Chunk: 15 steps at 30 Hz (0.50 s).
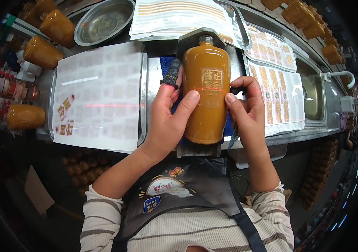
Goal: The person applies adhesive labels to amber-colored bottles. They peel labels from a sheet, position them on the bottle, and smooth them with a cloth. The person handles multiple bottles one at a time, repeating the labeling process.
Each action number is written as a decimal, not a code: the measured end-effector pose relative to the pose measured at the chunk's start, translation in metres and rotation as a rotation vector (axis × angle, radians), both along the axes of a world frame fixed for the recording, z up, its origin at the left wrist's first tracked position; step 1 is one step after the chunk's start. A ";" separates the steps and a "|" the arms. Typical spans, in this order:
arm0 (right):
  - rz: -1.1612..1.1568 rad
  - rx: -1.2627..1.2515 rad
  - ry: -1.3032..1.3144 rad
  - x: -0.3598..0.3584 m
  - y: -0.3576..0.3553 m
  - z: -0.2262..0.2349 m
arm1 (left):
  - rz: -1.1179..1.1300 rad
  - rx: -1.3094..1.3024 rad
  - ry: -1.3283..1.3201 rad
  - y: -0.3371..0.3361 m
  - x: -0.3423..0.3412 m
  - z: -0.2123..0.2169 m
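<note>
A glossy amber-brown bottle lies on its back in front of me, its narrow neck pointing away. Raised gold characters in a square frame mark its upper face, with fainter marks below. My left hand grips its left side, thumb on the front and a dark ribbed finger cover on the index finger. From the right, my right hand presses thumb and bent index finger against the bottle's edge; something black shows at that fingertip. Under the bottle are a blue cloth and a grey metal holder, mostly hidden.
A white decal sheet with a few gold pieces lies at left. More gold-decal sheets lie at right before a sink; striped sheets and a metal basin are at the back. Brown bottles stand left. Red light lines cross the work.
</note>
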State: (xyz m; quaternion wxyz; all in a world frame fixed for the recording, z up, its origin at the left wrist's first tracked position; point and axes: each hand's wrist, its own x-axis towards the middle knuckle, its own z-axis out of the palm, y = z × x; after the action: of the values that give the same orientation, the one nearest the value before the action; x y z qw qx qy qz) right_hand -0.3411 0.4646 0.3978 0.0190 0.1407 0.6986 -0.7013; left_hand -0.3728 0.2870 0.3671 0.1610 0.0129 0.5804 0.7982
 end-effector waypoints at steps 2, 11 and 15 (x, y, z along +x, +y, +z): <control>0.009 -0.029 -0.031 -0.001 0.005 0.000 | -0.005 0.047 -0.050 -0.002 -0.002 0.002; 0.005 -0.002 -0.047 -0.006 0.000 0.005 | 0.035 -0.164 0.036 -0.003 -0.005 -0.012; 0.016 0.039 -0.036 -0.006 0.001 -0.002 | 0.083 -0.053 0.014 0.004 -0.003 -0.008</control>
State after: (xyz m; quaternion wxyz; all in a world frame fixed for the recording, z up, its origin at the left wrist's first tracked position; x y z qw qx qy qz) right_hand -0.3470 0.4657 0.3961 0.0343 0.1481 0.7128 -0.6846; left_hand -0.3759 0.2911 0.3589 0.1238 -0.0100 0.6025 0.7884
